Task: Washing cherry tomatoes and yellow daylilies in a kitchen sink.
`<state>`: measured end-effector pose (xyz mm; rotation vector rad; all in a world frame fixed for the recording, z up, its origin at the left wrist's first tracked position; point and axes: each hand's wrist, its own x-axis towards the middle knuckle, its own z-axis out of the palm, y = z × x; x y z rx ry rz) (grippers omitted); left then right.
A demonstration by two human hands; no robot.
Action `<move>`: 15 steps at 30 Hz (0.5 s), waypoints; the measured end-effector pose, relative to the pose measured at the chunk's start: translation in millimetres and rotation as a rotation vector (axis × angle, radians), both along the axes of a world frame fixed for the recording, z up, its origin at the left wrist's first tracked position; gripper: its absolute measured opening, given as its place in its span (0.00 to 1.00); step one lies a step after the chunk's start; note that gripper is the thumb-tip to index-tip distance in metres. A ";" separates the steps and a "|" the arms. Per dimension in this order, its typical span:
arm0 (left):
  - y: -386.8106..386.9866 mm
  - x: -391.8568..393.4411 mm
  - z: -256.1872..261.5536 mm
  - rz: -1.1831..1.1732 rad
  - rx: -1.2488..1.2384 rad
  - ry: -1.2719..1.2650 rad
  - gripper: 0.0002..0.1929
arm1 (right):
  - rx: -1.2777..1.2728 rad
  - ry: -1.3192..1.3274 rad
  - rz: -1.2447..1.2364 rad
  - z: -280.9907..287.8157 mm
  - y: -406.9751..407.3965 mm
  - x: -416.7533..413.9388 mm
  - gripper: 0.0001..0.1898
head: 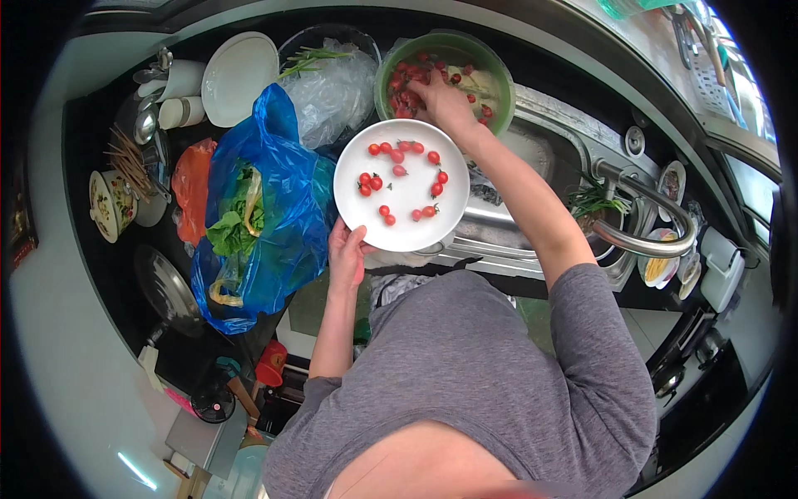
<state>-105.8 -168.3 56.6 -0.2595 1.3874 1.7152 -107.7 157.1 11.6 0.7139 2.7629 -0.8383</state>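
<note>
A white plate (pixel 408 196) is held by its lower-left rim in my left hand (pixel 347 252), thumb on top. Scattered over it, mostly towards the edge, are several red cherry tomatoes (pixel 397 156), some with green stems. Beyond the plate, my right hand (pixel 444 103) reaches into a green basin (pixel 506 93) that looks filled with water. Its fingers are down among more cherry tomatoes (pixel 399 82), and I cannot see whether they grip any. Pale leafy pieces (pixel 480 81) lie in the basin's right side.
Left of the plate, a blue plastic bag (pixel 283 249) holds green leaves (pixel 234 227). Behind it are a clear bag (pixel 336 87) and a white dish (pixel 240 78). To the right lies a steel sink (pixel 530 150) with a curved faucet (pixel 648 246) and spring onions (pixel 592 201).
</note>
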 end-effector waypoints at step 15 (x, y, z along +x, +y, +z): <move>21.4 -6.9 1.3 -0.026 0.046 0.021 0.24 | -0.232 0.293 -0.106 113.8 -36.6 59.9 0.13</move>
